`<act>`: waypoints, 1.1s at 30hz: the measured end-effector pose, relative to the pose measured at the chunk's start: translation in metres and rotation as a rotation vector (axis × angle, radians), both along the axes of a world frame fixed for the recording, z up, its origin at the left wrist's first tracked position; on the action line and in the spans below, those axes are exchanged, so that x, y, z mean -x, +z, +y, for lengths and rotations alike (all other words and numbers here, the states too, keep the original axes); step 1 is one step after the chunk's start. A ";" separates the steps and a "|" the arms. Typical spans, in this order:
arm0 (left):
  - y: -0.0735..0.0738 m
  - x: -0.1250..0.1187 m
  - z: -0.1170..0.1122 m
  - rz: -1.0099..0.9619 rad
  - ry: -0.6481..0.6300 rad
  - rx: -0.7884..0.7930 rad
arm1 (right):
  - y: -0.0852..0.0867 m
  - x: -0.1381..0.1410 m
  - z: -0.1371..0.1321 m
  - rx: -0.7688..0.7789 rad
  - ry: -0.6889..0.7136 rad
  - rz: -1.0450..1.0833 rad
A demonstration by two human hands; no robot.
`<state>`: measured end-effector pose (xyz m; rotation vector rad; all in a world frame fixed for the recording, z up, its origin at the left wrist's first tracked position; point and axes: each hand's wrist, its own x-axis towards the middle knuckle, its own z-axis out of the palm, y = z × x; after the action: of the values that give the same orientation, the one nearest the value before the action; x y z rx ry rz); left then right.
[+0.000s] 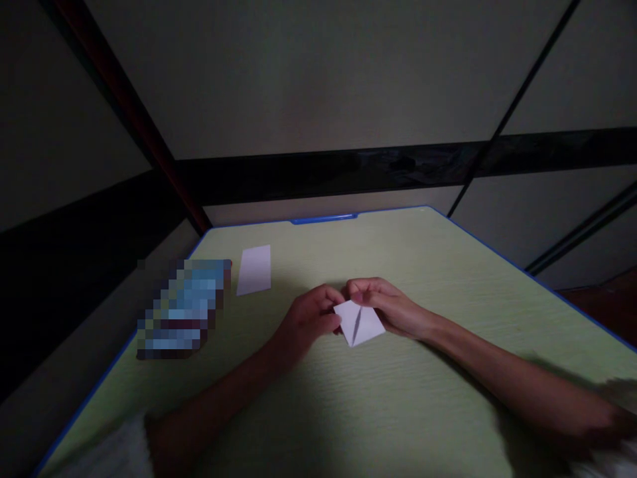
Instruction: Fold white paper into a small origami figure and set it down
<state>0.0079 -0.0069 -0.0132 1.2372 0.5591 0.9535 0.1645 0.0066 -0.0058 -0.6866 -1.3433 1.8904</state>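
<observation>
A small piece of folded white paper [369,322] is held between both hands above the middle of the table. Two flaps meet along a dark slit down its centre, and one corner points toward me. My left hand [313,315] pinches its left corner between thumb and fingers. At the upper edge, my right hand [381,300] grips it with the thumb on top and the fingers curled behind. The paper's underside and some fingertips are hidden.
A flat white sheet of paper [256,270] lies on the pale green table [423,411] to the left. Beside it, near the left edge, is a pixelated bluish object [186,309]. A blue handle [324,218] is on the far edge, with cabinet panels [318,86] behind.
</observation>
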 end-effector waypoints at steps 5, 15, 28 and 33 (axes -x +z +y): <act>-0.004 0.000 0.000 -0.066 -0.015 -0.014 | 0.002 0.001 -0.001 0.065 -0.035 0.040; -0.004 0.001 0.001 -0.083 -0.026 -0.013 | 0.004 0.002 -0.001 0.057 -0.052 0.041; 0.010 -0.005 -0.006 0.169 0.238 -0.069 | -0.003 0.002 0.001 -0.044 -0.027 0.012; 0.011 -0.004 -0.004 0.199 0.330 -0.064 | -0.002 0.001 0.001 -0.143 -0.027 -0.017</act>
<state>0.0116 -0.0109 -0.0019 1.3306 0.9169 1.1359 0.1637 0.0074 -0.0079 -0.6466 -1.4575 1.7519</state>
